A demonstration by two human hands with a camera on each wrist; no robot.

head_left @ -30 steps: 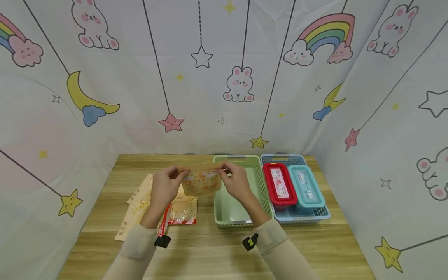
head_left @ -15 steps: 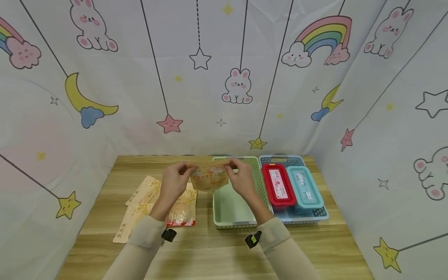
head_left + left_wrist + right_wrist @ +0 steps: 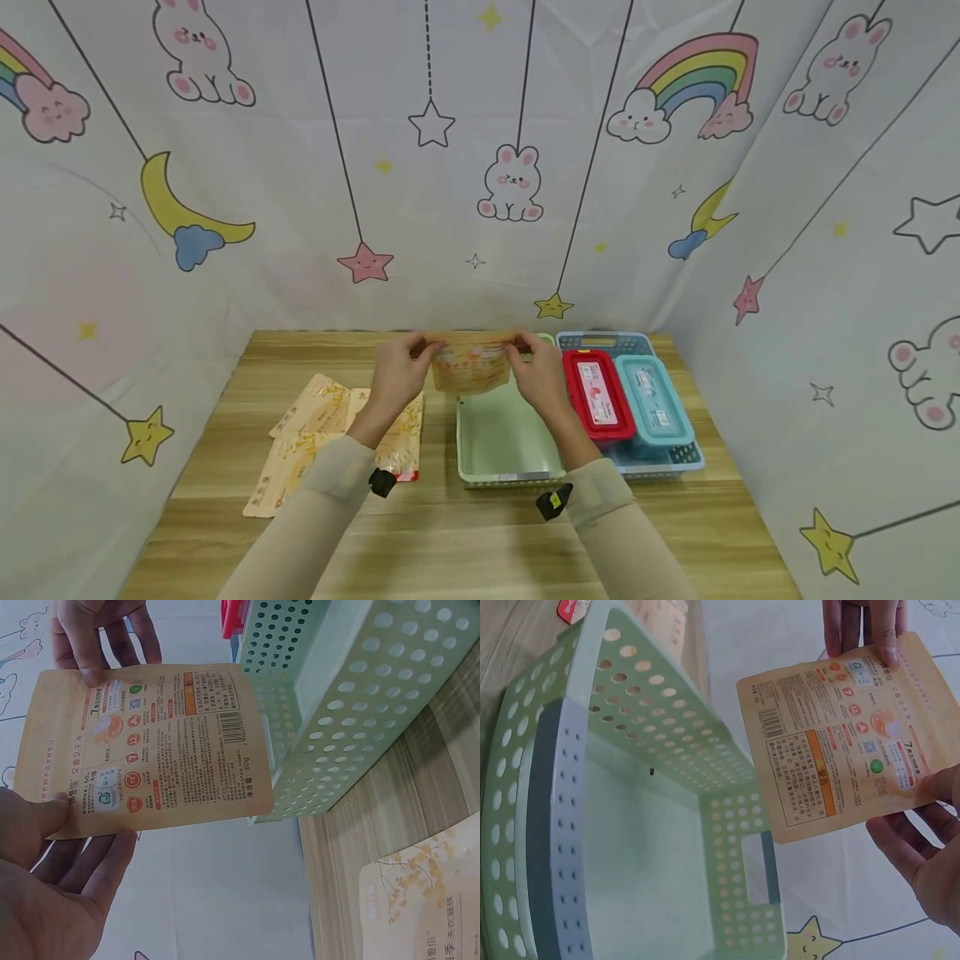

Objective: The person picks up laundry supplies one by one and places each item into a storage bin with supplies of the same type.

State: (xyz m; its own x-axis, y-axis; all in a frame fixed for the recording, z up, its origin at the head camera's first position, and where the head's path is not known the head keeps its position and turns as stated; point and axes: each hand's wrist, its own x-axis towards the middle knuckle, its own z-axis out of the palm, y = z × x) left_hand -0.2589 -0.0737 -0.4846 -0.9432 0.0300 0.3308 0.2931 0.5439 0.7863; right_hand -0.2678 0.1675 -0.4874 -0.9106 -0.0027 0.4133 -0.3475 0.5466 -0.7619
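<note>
Both hands pinch a flat, round-cornered pouch.

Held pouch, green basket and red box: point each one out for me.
Held pouch (image 3: 150, 750): left wrist view, middle of its printed face.
Green basket (image 3: 645, 855): right wrist view, bare inside floor.
Red box (image 3: 599, 395): head view, label on its lid.

Lighting's kinda dim but pretty even, with soft, blurry shadows on the tabletop. Print on the pouch is mushy from the head cam, way crisper in both wrist views.
</note>
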